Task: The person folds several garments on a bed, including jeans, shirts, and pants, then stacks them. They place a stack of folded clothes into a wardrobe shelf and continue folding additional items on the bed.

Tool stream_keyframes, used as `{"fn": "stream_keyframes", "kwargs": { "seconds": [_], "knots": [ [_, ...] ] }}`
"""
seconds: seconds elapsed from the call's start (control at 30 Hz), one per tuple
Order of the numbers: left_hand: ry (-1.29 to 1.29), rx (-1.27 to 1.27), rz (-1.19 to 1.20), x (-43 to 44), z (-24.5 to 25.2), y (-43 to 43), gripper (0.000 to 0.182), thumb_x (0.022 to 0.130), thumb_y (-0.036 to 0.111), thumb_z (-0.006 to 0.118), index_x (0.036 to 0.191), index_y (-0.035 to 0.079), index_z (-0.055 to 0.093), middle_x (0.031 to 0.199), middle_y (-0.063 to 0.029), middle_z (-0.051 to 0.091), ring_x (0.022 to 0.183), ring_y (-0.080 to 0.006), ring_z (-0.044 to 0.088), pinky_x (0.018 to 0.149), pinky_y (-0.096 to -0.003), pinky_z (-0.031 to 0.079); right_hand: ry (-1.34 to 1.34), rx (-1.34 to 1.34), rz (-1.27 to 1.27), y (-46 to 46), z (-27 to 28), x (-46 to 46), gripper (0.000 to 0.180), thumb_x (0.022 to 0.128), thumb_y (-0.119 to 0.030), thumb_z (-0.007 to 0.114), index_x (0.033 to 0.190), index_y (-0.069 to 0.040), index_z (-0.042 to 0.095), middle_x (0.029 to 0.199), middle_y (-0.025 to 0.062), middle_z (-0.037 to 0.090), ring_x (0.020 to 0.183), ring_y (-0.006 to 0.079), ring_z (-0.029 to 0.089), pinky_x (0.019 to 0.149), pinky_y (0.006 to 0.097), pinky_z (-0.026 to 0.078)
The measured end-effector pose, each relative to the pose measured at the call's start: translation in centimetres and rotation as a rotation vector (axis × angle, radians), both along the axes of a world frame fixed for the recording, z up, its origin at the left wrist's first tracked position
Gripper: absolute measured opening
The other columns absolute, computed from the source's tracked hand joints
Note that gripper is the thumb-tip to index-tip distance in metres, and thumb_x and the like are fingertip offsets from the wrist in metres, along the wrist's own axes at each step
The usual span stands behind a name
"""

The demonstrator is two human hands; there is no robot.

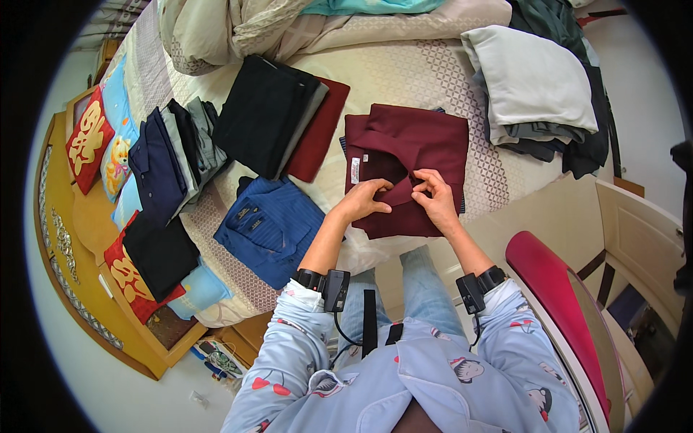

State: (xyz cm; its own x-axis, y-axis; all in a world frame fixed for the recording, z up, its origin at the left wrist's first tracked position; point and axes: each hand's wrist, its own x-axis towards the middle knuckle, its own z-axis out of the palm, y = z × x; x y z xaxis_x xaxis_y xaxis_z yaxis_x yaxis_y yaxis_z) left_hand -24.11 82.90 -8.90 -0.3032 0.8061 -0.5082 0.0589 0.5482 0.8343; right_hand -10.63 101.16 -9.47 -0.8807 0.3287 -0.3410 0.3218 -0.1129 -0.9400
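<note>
A folded maroon collared shirt [438, 135] lies on the bed in front of me, its collar towards me and a white label showing inside the neck. My left hand [365, 201] rests on the left side of the collar, thumb and fingers curled round its edge. On the right side, my right hand [432, 196] pinches the collar's front near the button placket. A striped garment shows a little from beneath the maroon shirt. Just left of my left forearm lies a folded blue striped shirt [270, 227].
Folded black trousers [260, 113] lie on a grey and a red garment [322, 135] at upper left. Further left are a navy shirt [157, 162], a black garment [162, 254] and pillows. A white folded garment [533, 76] tops a pile at right. A pink-covered board [552, 292] stands lower right.
</note>
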Motion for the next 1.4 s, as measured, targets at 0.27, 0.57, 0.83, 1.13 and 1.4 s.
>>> {"fn": "stream_keyframes", "kwargs": {
  "seconds": [0.27, 0.57, 0.83, 1.13, 1.4],
  "knots": [
    [-0.263, 0.0, 0.195, -0.4, -0.6, -1.2, 0.035, 0.08, 0.006, 0.074, 0.114, -0.001, 0.065, 0.102, -0.0073, 0.065, 0.1, -0.016, 0.059, 0.09, -0.0297, 0.047, 0.023, -0.091, 0.042, 1.3, 0.1, 0.4, 0.048, 0.076, 0.011, 0.064, 0.122, 0.002, 0.06, 0.122, 0.0057, 0.053, 0.087, 0.009, 0.061, 0.08, 0.0218, 0.05],
    [-0.13, -0.093, 0.102, -0.4, -1.2, -1.2, 0.034, 0.084, 0.01, 0.071, 0.115, -0.001, 0.065, 0.09, -0.0062, 0.068, 0.089, -0.0185, 0.065, 0.082, -0.0306, 0.05, 0.03, -0.086, 0.091, 1.6, 0.1, 0.3, 0.049, 0.075, 0.012, 0.063, 0.123, 0.003, 0.059, 0.122, 0.0045, 0.053, 0.085, 0.0074, 0.059, 0.08, 0.0208, 0.049],
    [0.031, -0.02, 0.17, 1.0, -1.7, 1.5, 0.025, 0.082, 0.015, 0.072, 0.096, -0.005, 0.068, 0.082, -0.013, 0.069, 0.079, -0.0195, 0.065, 0.074, -0.0333, 0.05, 0.006, -0.155, 0.07, 1.9, 0.4, 0.5, 0.05, 0.075, 0.013, 0.063, 0.124, 0.003, 0.058, 0.122, 0.0046, 0.053, 0.085, 0.0074, 0.059, 0.081, 0.0208, 0.048],
    [0.205, -0.026, 0.232, 2.0, -1.3, 2.3, 0.025, 0.082, 0.023, 0.073, 0.089, 0.0, 0.067, 0.074, -0.0144, 0.066, 0.072, -0.0251, 0.064, 0.067, -0.0382, 0.048, 0.03, 0.087, 0.083, 1.1, -0.7, 0.6, 0.048, 0.075, 0.01, 0.063, 0.122, 0.001, 0.059, 0.12, 0.0076, 0.056, 0.084, 0.011, 0.063, 0.081, 0.0232, 0.051],
    [0.217, -0.172, 0.47, 3.2, -1.0, 5.2, 0.021, 0.082, 0.024, 0.071, 0.092, 0.006, 0.071, 0.086, -0.016, 0.07, 0.084, -0.035, 0.067, 0.072, -0.0444, 0.05, 0.058, 0.18, 0.116, 0.7, -0.7, 0.9, 0.039, 0.085, 0.006, 0.06, 0.124, 0.004, 0.058, 0.123, 0.0093, 0.053, 0.09, 0.0136, 0.063, 0.084, 0.0249, 0.052]
  ]
}}
